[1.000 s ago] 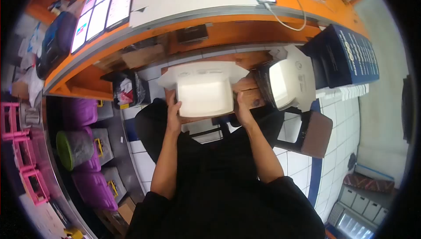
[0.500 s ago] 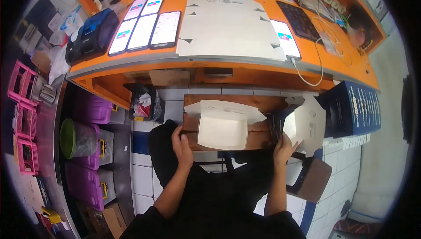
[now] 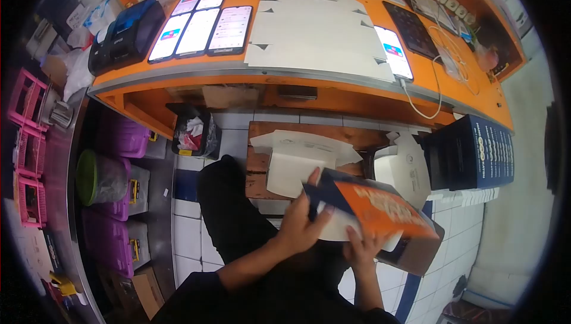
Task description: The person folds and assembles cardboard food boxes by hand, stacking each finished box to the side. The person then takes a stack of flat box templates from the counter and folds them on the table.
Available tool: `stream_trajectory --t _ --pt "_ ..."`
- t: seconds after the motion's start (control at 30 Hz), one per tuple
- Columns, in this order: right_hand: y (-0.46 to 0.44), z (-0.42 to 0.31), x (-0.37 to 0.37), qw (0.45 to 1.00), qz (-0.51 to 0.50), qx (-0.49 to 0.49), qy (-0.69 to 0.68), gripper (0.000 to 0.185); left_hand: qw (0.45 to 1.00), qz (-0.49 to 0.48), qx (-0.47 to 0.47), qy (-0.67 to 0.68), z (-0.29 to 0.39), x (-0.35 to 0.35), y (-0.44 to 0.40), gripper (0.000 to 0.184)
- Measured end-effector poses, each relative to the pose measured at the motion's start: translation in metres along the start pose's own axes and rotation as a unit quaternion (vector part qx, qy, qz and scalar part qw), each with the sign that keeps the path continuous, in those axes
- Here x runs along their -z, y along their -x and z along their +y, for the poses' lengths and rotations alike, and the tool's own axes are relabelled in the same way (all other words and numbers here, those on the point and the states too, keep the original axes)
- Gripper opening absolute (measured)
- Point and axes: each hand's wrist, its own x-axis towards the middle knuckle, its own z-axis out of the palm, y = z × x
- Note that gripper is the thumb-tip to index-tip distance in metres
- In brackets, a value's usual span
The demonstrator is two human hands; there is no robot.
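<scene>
Both my hands hold a paper food box [image 3: 386, 205] over my lap. Its outside is printed orange and navy, a white inner part shows below, and it is blurred by motion. At its left end my left hand [image 3: 300, 223] grips the edge, with the thumb on the white part. My right hand [image 3: 361, 249] has its fingers against the lower side. Just beyond, an open white box [image 3: 297, 157] sits on the wooden bench [image 3: 257, 175], its front partly hidden by the held box. Another white-lined box [image 3: 404, 166] stands open to the right.
A stack of navy folded boxes [image 3: 485, 151] stands at right. Flat white box blanks [image 3: 315, 32] lie on the orange desk [image 3: 238, 80] among several phones [image 3: 231, 30]. A small bin [image 3: 196, 134] and purple-lidded tubs [image 3: 107, 235] are at left.
A box has been lifted from the right and brought over my lap, tilted with its printed outside up. My left hand has left the bench's left side and taken hold of it.
</scene>
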Motion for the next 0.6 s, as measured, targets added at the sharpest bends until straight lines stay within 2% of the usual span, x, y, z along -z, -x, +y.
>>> stream_trajectory --t 0.03,0.07,0.1,0.13,0.17,0.2,0.23,0.3,0.33,0.37,0.43,0.5,0.57,0.6 --pt "-0.008 0.001 0.011 1.000 0.000 -0.003 0.004 0.050 0.999 0.028 0.026 0.031 0.001 0.002 -0.007 0.079" --pt "-0.019 0.003 0.021 0.992 0.096 -0.064 -0.048 0.060 0.999 0.027 0.034 0.022 0.008 0.009 -0.009 0.065" --pt "-0.030 0.004 0.028 0.969 0.188 -0.124 -0.099 0.071 0.996 0.031 0.065 0.054 0.020 0.015 -0.013 0.060" --pt "-0.043 0.005 0.031 0.969 0.187 -0.129 -0.097 0.071 0.996 0.034 0.056 0.059 0.016 0.021 -0.018 0.060" --pt "-0.059 0.005 0.031 0.899 0.198 -0.268 -0.284 0.074 0.996 0.037 0.047 0.063 0.011 0.026 -0.020 0.062" --pt "-0.073 0.007 0.031 0.775 0.202 -0.390 -0.453 0.078 0.996 0.031 0.048 0.061 0.016 0.030 -0.019 0.062" --pt "-0.087 0.009 0.037 0.774 0.207 -0.394 -0.451 0.078 0.993 0.032 0.070 0.092 0.025 0.034 -0.018 0.064" --pt "-0.113 0.014 0.049 0.594 0.128 -0.456 -0.650 0.071 0.989 0.027 0.089 0.118 0.036 0.035 -0.015 0.066" --pt "-0.123 0.017 0.047 0.617 0.100 -0.490 -0.608 0.081 0.981 0.048 0.093 0.166 0.041 0.035 -0.011 0.062" --pt "-0.128 0.017 0.048 0.615 0.104 -0.490 -0.609 0.081 0.982 0.060 0.071 0.163 0.052 0.034 -0.008 0.059" --pt "-0.136 0.014 0.055 0.551 0.100 -0.474 -0.679 0.076 0.984 0.072 0.047 0.157 0.078 0.035 -0.002 0.056" --pt "-0.152 0.012 0.068 0.534 0.106 -0.465 -0.698 0.074 0.993 0.075 0.043 0.085 0.094 0.044 0.004 0.052" --pt "-0.159 0.010 0.070 0.517 0.111 -0.455 -0.716 0.072 0.989 0.089 0.047 0.109 0.112 0.045 0.011 0.051" --pt "-0.160 0.009 0.070 0.471 0.151 -0.423 -0.759 0.069 0.985 0.082 0.035 0.149 0.129 0.042 0.014 0.050"
